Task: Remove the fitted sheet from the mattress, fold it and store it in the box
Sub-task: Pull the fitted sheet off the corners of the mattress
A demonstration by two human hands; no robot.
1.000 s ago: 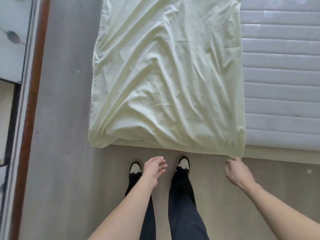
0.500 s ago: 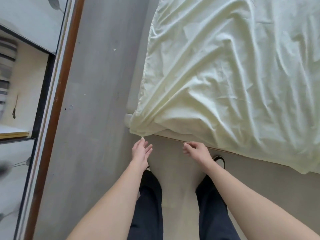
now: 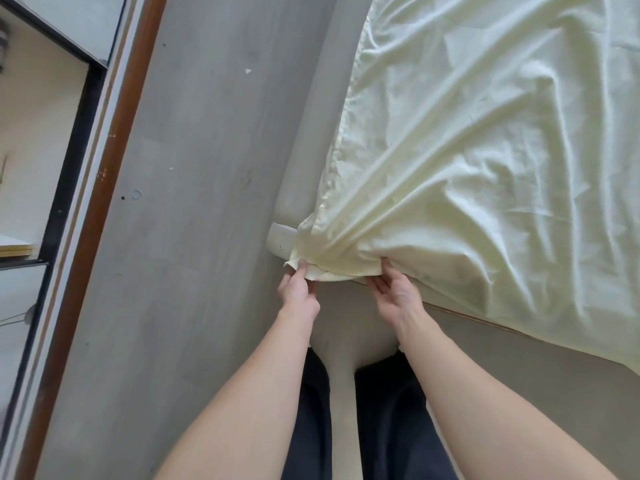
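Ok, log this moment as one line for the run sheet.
stage: freeing near-left corner | left hand: pinches fitted sheet hem | right hand: grips bunched edge | mattress corner: exposed | box: not in view

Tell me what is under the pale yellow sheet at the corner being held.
Under the sheet a white mattress corner pokes out, bare, beside the left hand. The right hand grips the hem. The rest of the mattress is covered, unseen.

Fitted sheet (image 3: 467, 168): pale yellow, plain, no pattern seen. Mattress (image 3: 282, 237) corner: off-white. Floor (image 3: 194, 237): grey, faint wood grain noted. Trousers (image 3: 391, 417): dark navy. Door frame (image 3: 114, 161) at left: brown, white-edged.
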